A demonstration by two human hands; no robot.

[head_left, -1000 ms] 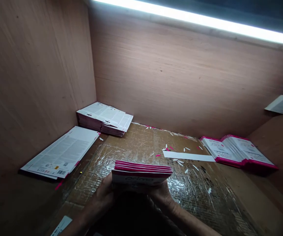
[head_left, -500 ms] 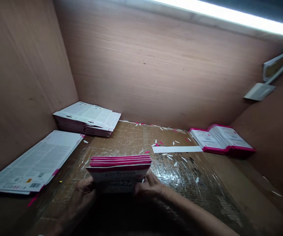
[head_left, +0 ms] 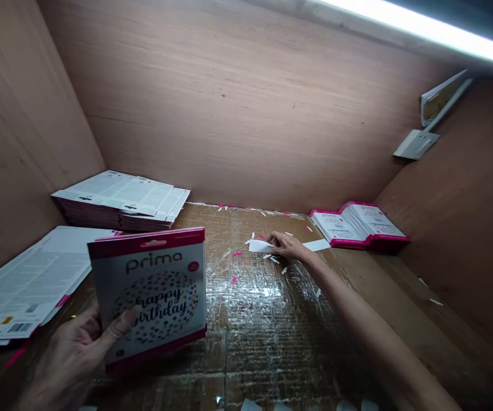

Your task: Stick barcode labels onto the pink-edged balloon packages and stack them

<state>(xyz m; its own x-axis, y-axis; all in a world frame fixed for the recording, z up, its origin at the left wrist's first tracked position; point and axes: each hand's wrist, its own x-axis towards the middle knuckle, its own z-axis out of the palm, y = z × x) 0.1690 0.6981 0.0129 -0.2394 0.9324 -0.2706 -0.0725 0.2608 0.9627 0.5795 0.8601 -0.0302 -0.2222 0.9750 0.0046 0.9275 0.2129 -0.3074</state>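
Upright in my left hand (head_left: 79, 342) is a small stack of flat white-and-pink packets (head_left: 156, 308), printed "prima" and "happy birthday", with a hang slot at the top. My thumb presses on the front packet; the other fingers are hidden behind the stack. Farther out on the table, my right hand (head_left: 287, 245) is closed on a white paper strip (head_left: 317, 245), with bent fingers near its left part. The fingertips are partly hidden. Around that hand lie small white and pink paper scraps (head_left: 284, 270).
White printed card sleeves are piled at the back left (head_left: 122, 197), with more sleeves (head_left: 36, 279) nearer on the left. Finished-looking packets (head_left: 358, 225) stand in two piles at the back right. Wooden panels (head_left: 212, 108) enclose the taped cardboard surface (head_left: 246, 342).
My right hand has let go of the packet stack and reached forward to the paper strip. The stack, now in my left hand alone, has shifted left and turned its front toward me.
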